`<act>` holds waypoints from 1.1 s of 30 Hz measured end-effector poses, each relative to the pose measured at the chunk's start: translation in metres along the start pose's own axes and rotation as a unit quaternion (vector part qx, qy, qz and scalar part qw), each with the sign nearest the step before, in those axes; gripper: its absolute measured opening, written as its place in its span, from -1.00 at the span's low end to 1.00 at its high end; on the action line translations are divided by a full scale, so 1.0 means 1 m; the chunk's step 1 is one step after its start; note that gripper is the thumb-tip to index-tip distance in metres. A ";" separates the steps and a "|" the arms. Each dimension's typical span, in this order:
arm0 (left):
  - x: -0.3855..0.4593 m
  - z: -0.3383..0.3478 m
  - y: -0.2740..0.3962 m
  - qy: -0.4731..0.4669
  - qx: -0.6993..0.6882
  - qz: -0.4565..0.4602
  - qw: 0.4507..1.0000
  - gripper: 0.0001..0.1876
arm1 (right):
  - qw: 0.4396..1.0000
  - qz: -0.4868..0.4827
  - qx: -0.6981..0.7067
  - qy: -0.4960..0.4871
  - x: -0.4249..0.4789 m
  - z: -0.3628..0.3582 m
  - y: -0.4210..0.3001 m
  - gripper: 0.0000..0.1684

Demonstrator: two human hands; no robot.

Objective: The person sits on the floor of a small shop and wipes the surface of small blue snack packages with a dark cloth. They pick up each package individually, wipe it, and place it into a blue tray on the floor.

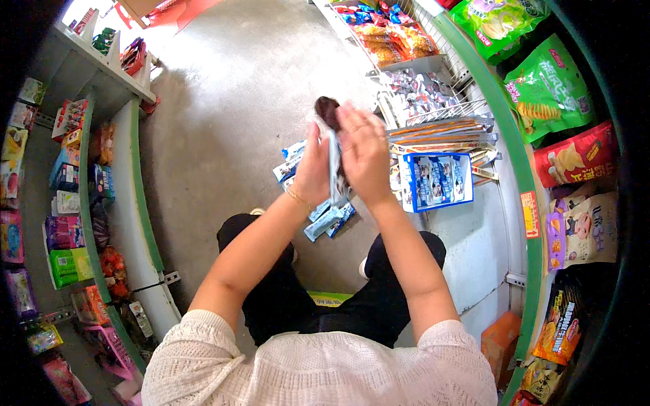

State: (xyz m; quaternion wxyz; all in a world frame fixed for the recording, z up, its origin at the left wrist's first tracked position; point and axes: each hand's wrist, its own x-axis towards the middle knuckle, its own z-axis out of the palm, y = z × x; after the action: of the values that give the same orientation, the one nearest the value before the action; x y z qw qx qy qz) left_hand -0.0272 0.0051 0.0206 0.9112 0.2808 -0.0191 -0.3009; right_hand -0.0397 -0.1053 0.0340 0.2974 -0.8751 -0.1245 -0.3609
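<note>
My left hand point(313, 170) and my right hand point(363, 155) face each other with fingers extended, above the floor between my knees. Pressed upright between their palms are pale-blue snack packets point(335, 162), blurred and partly covered by the hands. A dark brown rounded thing point(327, 110) shows at the fingertips; its kind cannot be made out. Below my hands, several blue and white snack packets point(325, 221) lie loose on the floor, with more blue packets point(287, 170) beside my left wrist. To the right, a blue display box point(469, 183) holds a row of similar packets.
Long thin snack packs point(442, 134) lie behind the box, near a wire basket point(469, 104) of small wrapped snacks. Green-edged shelves point(530, 284) with bagged snacks line the right; another shelf unit point(89, 213) stands left. Bare concrete floor point(218, 101) stretches ahead.
</note>
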 end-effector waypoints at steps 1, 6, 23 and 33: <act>-0.005 0.002 -0.003 -0.050 -0.039 -0.049 0.997 -0.36 | 0.999 0.046 0.004 0.007 0.005 -0.001 0.009 -0.63; 0.005 -0.013 0.002 0.037 -0.030 0.016 0.999 -0.36 | 0.992 0.026 0.074 -0.102 -0.001 -0.007 -0.028 -0.63; 0.009 -0.028 0.044 0.050 -0.007 0.065 0.997 -0.49 | 0.946 -0.063 0.278 -0.155 -0.018 -0.002 -0.026 -0.96; 0.016 -0.026 0.020 0.037 0.168 0.079 0.982 -0.67 | 0.973 0.057 0.198 0.108 0.006 -0.011 -0.005 -0.80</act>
State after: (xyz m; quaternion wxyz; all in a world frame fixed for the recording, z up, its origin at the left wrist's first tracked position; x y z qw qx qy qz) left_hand 0.0017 0.0222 0.0067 0.8721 0.4381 -0.0577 -0.2103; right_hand -0.0437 -0.1081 0.0465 0.4966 -0.7601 -0.1105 -0.4042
